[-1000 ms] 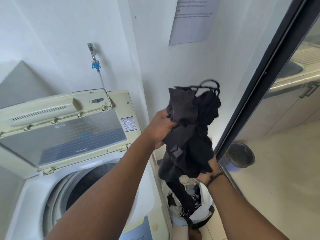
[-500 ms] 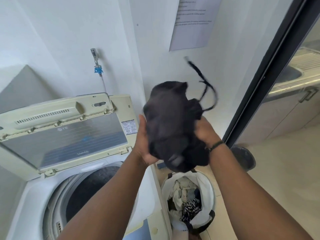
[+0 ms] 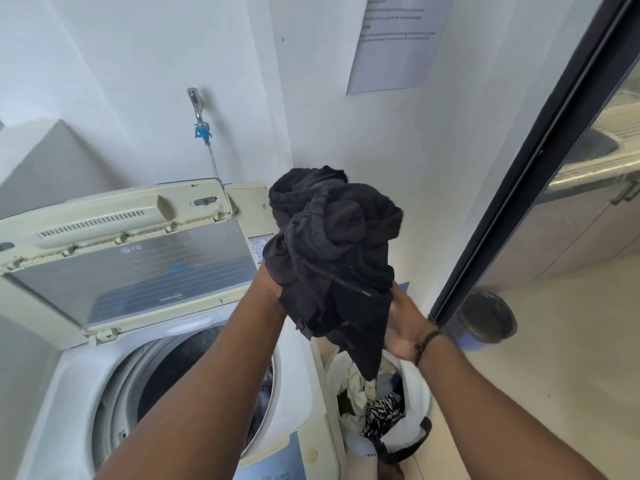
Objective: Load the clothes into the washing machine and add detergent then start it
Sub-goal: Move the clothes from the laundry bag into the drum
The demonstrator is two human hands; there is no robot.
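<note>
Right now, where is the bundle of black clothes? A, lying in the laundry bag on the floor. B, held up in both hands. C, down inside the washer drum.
B: the black clothes are bunched between the left hand and right hand, above the laundry bag.

Paper notice (image 3: 394,46) on wall — wall tap (image 3: 199,112), dark bin (image 3: 488,318).

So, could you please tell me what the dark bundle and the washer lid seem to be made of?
Dark bundle: soft matte black fabric, probably knit, since it bunches into folds. Washer lid: yellowed cream plastic frame round a see-through striped pane, glass or clear plastic.
</note>
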